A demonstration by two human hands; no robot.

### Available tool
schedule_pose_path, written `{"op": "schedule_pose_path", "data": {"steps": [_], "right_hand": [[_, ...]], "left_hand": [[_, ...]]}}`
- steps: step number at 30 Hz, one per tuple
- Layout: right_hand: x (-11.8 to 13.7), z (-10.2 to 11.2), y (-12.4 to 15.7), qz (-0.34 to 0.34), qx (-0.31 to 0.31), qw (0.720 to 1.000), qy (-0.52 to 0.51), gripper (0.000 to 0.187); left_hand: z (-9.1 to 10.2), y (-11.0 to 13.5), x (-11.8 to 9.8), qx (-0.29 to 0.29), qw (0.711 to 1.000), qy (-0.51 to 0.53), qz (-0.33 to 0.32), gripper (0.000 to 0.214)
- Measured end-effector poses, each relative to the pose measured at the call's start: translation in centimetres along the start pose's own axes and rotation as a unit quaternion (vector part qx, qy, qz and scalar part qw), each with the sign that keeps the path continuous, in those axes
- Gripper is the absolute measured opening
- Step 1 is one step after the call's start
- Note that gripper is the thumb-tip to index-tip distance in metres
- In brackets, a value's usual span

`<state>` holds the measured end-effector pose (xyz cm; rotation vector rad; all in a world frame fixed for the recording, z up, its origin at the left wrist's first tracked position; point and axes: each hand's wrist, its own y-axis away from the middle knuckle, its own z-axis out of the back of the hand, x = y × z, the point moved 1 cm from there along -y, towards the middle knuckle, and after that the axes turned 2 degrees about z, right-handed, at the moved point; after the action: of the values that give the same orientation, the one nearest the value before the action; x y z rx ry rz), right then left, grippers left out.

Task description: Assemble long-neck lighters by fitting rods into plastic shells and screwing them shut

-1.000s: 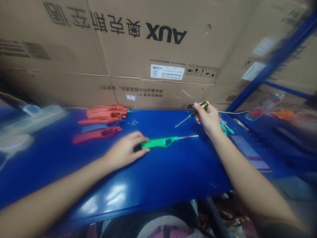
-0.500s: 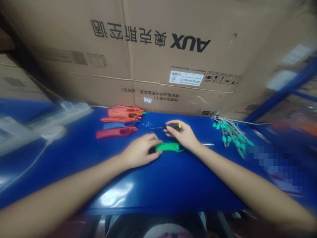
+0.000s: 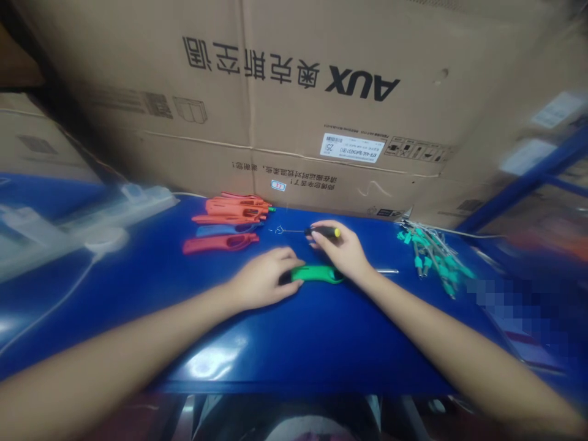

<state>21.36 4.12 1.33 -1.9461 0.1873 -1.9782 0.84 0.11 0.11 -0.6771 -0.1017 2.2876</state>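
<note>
My left hand (image 3: 266, 275) grips the left end of a green lighter handle (image 3: 315, 273) that lies on the blue table. A thin metal rod (image 3: 388, 271) shows beyond my right wrist, in line with the handle; their join is hidden. My right hand (image 3: 337, 242) is closed around a screwdriver (image 3: 324, 232) with a black and yellow grip. Its thin shaft points left, and the tip is at a few tiny screws (image 3: 277, 230) on the table; whether one clings to it is too small to tell.
Several orange and red handles (image 3: 220, 243) and a blue handle (image 3: 215, 230) lie at the left. To the right is a pile of metal rods with teal parts (image 3: 432, 251). A white power strip (image 3: 110, 214) sits far left. A large cardboard box (image 3: 285, 122) stands behind.
The screwdriver in my right hand has moved a little left relative to the screws, its tip now reaching them. My left hand keeps its hold on the green handle. The view has shifted slightly.
</note>
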Motion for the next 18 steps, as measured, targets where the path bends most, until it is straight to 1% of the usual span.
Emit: {"op": "schedule_pose_path", "data": {"steps": [4,7,9,12,14,17,18], "right_hand": [[1.9,0.7,0.2,0.016,-0.061,0.998,-0.027,0.034],[3.0,1.2,0.6,0.011,-0.099,0.994,-0.043,0.035],[3.2,1.2,0.9,-0.004,-0.112,0.992,-0.059,0.036],[2.7,1.0,1.2,-0.026,-0.109,0.991,-0.079,0.038],[2.2,0.8,1.2,-0.031,-0.106,0.990,-0.088,0.037],[1.6,0.8,1.4,-0.035,-0.109,0.988,-0.102,0.035],[1.5,0.8,1.4,-0.036,-0.108,0.988,-0.108,0.035]], "left_hand": [[0.0,0.0,0.1,-0.005,1.000,0.012,-0.001,0.037],[0.0,-0.1,0.1,-0.006,1.000,0.023,-0.002,0.037],[-0.1,-0.1,0.1,-0.008,1.000,0.030,-0.006,0.036],[-0.1,-0.3,0.2,-0.027,0.997,0.068,-0.005,0.035],[-0.1,-0.5,0.7,-0.070,0.992,0.102,0.023,0.029],[0.3,-0.9,2.2,-0.178,0.971,0.123,0.100,0.019],[0.4,-1.0,2.7,-0.199,0.965,0.123,0.116,0.019]]}}
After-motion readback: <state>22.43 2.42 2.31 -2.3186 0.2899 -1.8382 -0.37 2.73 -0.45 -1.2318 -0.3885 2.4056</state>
